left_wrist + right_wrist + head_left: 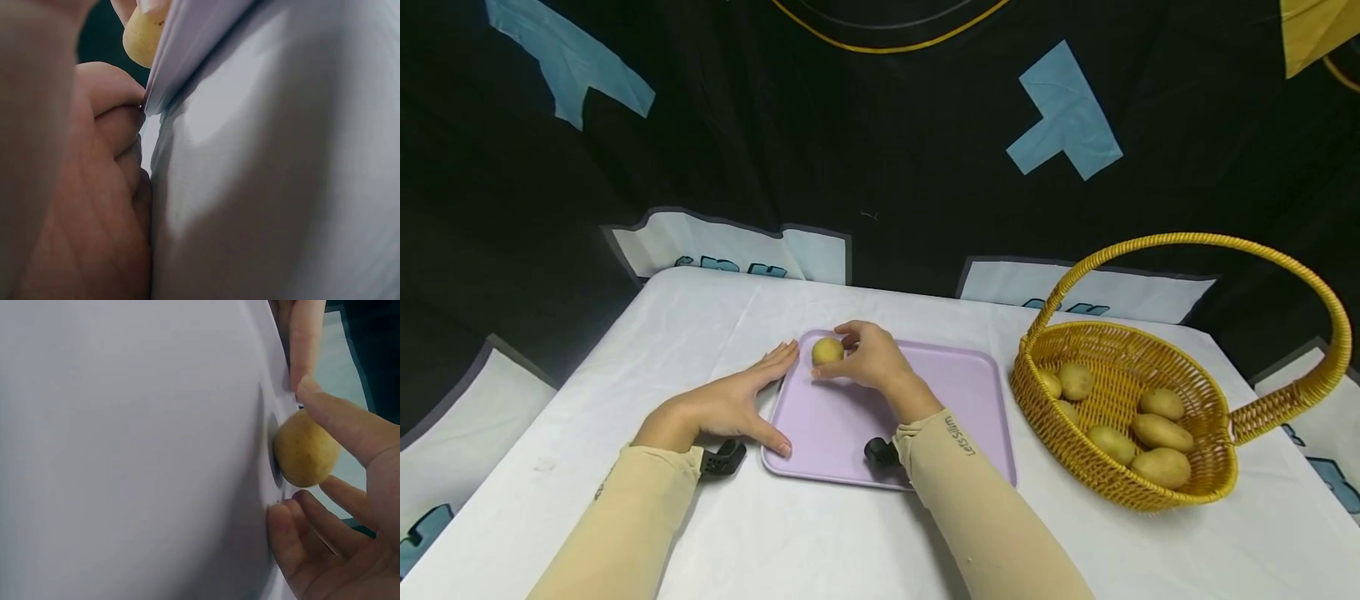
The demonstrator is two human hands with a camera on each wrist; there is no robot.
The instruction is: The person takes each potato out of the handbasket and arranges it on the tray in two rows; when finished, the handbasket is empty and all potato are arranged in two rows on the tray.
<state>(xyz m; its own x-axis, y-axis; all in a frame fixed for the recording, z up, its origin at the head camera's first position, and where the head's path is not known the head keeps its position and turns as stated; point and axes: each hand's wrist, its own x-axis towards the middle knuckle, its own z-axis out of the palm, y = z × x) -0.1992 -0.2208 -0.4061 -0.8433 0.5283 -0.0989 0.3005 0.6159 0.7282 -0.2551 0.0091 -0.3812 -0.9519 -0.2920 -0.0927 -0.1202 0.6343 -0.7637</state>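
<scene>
A round yellow potato (827, 351) sits at the far left corner of a lilac tray (940, 392). My right hand (876, 360) holds it between thumb and fingers, reaching in from the right. In the right wrist view the thumb lies across the potato (306, 450), and the curled fingertips (284, 525) come down at the tray's surface. Along the tray's left edge rests my left hand (730, 406), its fingers extended and the thumb spread toward the near left corner. The left wrist view shows that hand's fingers (115, 94) against the tray rim (164, 75).
A yellow wicker basket (1052, 429) with a tall arched handle (1195, 240) stands right of the tray, several potatoes (1162, 432) inside. A white cloth (760, 533) covers the table. Behind it hangs a black patterned backdrop (850, 150).
</scene>
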